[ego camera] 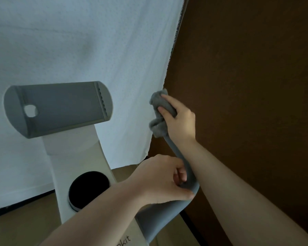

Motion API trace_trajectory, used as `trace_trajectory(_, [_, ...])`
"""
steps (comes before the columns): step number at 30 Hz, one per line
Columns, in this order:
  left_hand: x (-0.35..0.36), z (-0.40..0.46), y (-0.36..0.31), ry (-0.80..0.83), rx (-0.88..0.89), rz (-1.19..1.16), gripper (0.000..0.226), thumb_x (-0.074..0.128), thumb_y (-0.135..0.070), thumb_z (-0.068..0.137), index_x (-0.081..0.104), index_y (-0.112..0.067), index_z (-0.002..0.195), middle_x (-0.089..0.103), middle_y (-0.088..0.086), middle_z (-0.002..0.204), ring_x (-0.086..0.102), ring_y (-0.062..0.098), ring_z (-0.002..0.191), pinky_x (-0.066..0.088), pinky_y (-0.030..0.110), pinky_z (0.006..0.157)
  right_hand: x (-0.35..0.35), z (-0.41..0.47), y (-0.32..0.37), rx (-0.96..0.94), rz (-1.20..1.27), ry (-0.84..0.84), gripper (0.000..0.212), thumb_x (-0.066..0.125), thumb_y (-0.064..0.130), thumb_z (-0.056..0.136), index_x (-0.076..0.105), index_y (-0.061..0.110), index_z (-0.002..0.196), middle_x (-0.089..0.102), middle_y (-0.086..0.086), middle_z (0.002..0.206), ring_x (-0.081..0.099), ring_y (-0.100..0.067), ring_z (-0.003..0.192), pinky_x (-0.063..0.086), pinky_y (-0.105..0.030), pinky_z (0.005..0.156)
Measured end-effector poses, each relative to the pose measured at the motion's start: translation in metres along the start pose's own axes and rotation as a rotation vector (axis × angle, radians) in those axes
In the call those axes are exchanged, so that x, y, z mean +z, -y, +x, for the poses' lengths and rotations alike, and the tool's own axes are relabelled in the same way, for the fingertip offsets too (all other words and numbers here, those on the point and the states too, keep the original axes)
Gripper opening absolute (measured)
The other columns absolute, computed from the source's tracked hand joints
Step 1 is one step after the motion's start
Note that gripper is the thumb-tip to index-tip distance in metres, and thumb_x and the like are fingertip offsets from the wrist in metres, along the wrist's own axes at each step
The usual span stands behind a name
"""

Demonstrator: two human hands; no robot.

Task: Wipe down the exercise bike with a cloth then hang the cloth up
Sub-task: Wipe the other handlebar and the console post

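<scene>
Right hand (179, 119) has the grey cloth (158, 110) bunched up around the top of the bike's handlebar (187, 178); left hand (164, 180) grips the bar lower down.

Cloth (160, 110): grey, soft napped pile, matt; bunched in the right hand (178, 119).
Handlebar (183, 176): grey, smooth matt covering, looks like rubber or foam; gripped by the left hand (160, 180), running up under the right hand.
Bike column (82, 157), left of both hands: off-white plastic, smooth, low sheen.
Tablet holder (59, 107), left of the right hand: grey plastic, matt, with a ribbed strip along one edge.
Sheet (78, 41) behind: white woven fabric, fine dotted texture, creased.
Wall (247, 68), right of the hands: brown, matt, slightly grainy.
Floor (21, 224) below: wood-look, dull.
</scene>
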State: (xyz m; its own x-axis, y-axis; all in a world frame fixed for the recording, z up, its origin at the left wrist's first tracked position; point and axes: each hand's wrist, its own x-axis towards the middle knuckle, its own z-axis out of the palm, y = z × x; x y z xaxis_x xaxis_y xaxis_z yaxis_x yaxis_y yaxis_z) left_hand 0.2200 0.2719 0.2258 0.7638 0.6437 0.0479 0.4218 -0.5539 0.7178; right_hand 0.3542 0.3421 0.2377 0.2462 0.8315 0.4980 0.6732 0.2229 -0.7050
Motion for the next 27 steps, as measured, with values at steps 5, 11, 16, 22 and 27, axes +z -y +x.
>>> trace_trajectory(5, [0.002, 0.002, 0.003, 0.012, 0.015, 0.003, 0.023, 0.071, -0.05, 0.07, 0.061, -0.032, 0.08, 0.066, -0.015, 0.076, 0.059, -0.005, 0.072, 0.046, 0.015, 0.062, -0.015, -0.012, -0.003, 0.007, -0.108, 0.045, 0.039, 0.068, 0.014, 0.088, 0.063, 0.024, 0.126, 0.065, 0.01, 0.118, 0.06, -0.004, 0.109, 0.047, -0.02, 0.098])
trace_trajectory(11, [0.002, 0.001, 0.004, 0.009, 0.041, -0.045, 0.024, 0.074, -0.049, 0.071, 0.061, -0.032, 0.082, 0.065, -0.018, 0.08, 0.059, -0.006, 0.077, 0.04, 0.01, 0.06, 0.006, 0.021, 0.015, -0.253, -0.323, 0.138, 0.031, 0.071, 0.012, 0.085, 0.067, 0.012, 0.116, 0.047, -0.004, 0.131, 0.047, -0.017, 0.12, 0.041, -0.02, 0.098])
trace_trajectory(16, [0.005, 0.002, 0.007, 0.046, 0.017, -0.132, 0.021, 0.074, -0.042, 0.073, 0.06, -0.031, 0.084, 0.064, -0.013, 0.082, 0.059, -0.003, 0.075, 0.049, 0.017, 0.067, -0.005, -0.006, -0.002, -0.227, -0.329, 0.105, 0.03, 0.067, 0.017, 0.087, 0.062, 0.024, 0.116, 0.044, 0.001, 0.128, 0.047, -0.015, 0.116, 0.052, -0.032, 0.088])
trace_trajectory(22, [0.006, 0.002, 0.006, 0.131, -0.006, -0.121, 0.023, 0.066, -0.048, 0.078, 0.05, -0.033, 0.086, 0.06, -0.011, 0.076, 0.057, 0.003, 0.066, 0.046, 0.023, 0.059, -0.01, 0.005, 0.002, -0.243, -0.43, 0.141, 0.029, 0.066, 0.021, 0.089, 0.057, 0.025, 0.117, 0.044, -0.003, 0.12, 0.047, -0.018, 0.11, 0.054, -0.04, 0.081])
trace_trajectory(27, [0.004, 0.0, 0.005, 0.18, -0.031, -0.075, 0.022, 0.06, -0.052, 0.084, 0.046, -0.036, 0.088, 0.055, -0.015, 0.074, 0.053, 0.0, 0.062, 0.038, 0.018, 0.057, -0.003, -0.001, -0.004, -0.214, -0.367, 0.071, 0.028, 0.064, 0.025, 0.09, 0.056, 0.028, 0.117, 0.043, -0.001, 0.12, 0.048, -0.016, 0.11, 0.055, -0.04, 0.078])
